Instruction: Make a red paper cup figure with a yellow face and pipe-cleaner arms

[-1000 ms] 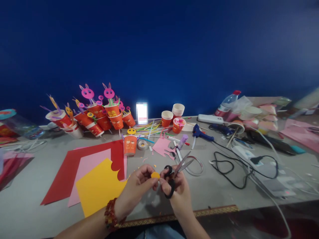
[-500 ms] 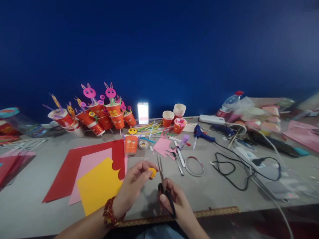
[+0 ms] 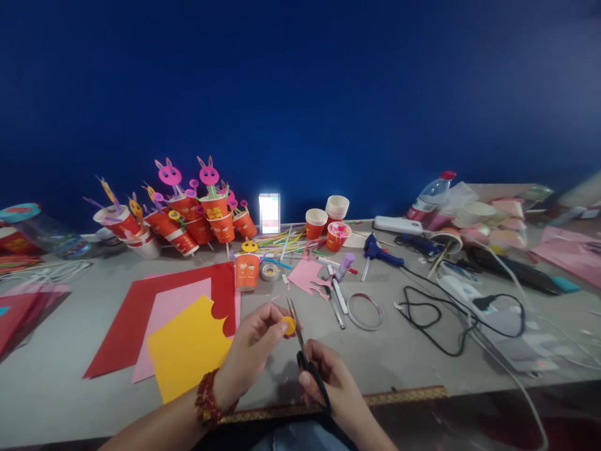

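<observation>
A person seated at a grey desk (image 3: pixel 413 369) trims a small yellow paper disc (image 3: pixel 288 325) with black-handled scissors (image 3: pixel 305 354). The left hand (image 3: pixel 251 351), a red bead bracelet (image 3: pixel 206 401) at its wrist, pinches the disc between thumb and fingertips just above the desk's near edge. The right hand (image 3: pixel 328 385) is closed through the scissor handles, the blades angled up and left so that they meet the disc's right edge; how far the blades are parted cannot be made out.

Just left of the hands lies a yellow paper sheet (image 3: pixel 188 347) with scalloped bites cut from its upper right corner, stacked on a pink sheet (image 3: pixel 164 313) and a red sheet (image 3: pixel 141 307). Behind the hands stands an orange paper cup (image 3: pixel 246 272) topped with a yellow face, a roll of tape (image 3: pixel 269 271) just beside it. Farther back, against the blue wall (image 3: pixel 300 94), finished cup figures with pink rabbit heads (image 3: pixel 188 213) crowd together near stacked paper cups (image 3: pixel 326 220) and scattered coloured straws (image 3: pixel 282 241). To the right are a pink paper offcut (image 3: pixel 305 275), a blue glue gun (image 3: pixel 375 249), a wire ring (image 3: pixel 365 311), a looped black cable (image 3: pixel 432 313) and a plastic bottle with a red cap (image 3: pixel 429 197).
</observation>
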`<state>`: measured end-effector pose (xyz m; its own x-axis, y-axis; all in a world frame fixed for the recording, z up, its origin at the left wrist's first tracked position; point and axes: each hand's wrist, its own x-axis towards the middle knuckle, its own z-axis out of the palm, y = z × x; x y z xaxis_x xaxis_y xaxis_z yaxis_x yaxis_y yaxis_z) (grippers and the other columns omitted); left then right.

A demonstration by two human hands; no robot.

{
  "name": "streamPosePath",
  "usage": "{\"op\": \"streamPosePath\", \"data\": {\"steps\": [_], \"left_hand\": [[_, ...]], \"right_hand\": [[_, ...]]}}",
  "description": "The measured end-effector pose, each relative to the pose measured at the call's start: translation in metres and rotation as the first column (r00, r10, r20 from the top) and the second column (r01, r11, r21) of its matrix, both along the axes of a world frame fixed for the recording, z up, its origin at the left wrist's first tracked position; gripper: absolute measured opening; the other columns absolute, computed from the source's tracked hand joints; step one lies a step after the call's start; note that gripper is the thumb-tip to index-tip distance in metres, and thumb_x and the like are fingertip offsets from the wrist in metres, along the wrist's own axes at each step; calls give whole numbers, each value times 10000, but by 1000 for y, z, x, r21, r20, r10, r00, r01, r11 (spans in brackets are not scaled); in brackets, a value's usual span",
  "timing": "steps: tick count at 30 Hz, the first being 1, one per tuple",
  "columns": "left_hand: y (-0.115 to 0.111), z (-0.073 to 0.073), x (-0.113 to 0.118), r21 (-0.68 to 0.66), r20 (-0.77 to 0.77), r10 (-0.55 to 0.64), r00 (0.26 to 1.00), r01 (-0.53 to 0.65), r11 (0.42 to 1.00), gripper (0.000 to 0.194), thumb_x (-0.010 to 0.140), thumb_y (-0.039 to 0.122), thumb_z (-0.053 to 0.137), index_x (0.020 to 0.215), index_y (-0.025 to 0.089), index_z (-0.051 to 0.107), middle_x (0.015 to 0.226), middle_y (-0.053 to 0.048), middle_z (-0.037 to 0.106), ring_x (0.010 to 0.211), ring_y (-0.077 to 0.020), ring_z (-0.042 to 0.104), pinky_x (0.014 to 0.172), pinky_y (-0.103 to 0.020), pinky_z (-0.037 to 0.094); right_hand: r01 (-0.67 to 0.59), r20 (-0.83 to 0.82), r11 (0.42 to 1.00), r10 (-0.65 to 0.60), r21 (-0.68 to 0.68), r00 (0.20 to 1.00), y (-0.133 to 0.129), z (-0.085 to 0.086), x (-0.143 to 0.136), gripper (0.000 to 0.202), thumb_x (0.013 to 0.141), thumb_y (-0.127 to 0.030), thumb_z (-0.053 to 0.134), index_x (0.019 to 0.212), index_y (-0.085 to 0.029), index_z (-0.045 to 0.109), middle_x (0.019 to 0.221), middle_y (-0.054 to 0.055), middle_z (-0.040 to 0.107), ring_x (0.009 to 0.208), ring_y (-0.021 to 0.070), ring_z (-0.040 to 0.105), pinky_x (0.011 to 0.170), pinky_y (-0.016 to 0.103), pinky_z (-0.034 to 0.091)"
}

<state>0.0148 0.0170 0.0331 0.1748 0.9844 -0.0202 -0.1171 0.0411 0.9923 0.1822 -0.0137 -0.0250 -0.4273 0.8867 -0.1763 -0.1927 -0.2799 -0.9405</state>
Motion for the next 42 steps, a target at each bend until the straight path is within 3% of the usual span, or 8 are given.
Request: {"op": "streamPosePath", "data": {"steps": [20, 26, 42], "left_hand": [[0, -1, -2, -4, -23, -13, 1000, 13, 1000, 198, 853, 340, 640, 730, 200, 573, 852, -61, 720, 808, -188, 597, 765, -305, 454], [2, -4, -2, -6, -9, -17, 1000, 17, 1000, 173, 853, 308, 630, 733, 197, 574, 850, -50, 717, 806, -179, 603, 770, -297, 461], [6, -2, -4, -45, -18, -56, 998, 55, 997, 151, 844, 286, 624, 732, 190, 590, 828, -40, 708, 774, -162, 600, 771, -286, 479]], "right_hand": [[26, -13, 999, -26, 29, 1000, 0, -21, -1, 624, 650, -724, 770, 729, -237, 388, 554, -119, 354, 396, 39, 330, 392, 163, 315], [16, 10, 999, -17, 34, 1000, 1, -17, 1, 620, 669, -721, 763, 705, -230, 386, 532, -113, 378, 405, 42, 359, 396, 160, 306], [-10, 77, 994, 1, 113, 997, 5, -10, 8, 597, 708, -729, 724, 704, -235, 388, 513, -113, 328, 419, 52, 269, 399, 190, 224]]}}
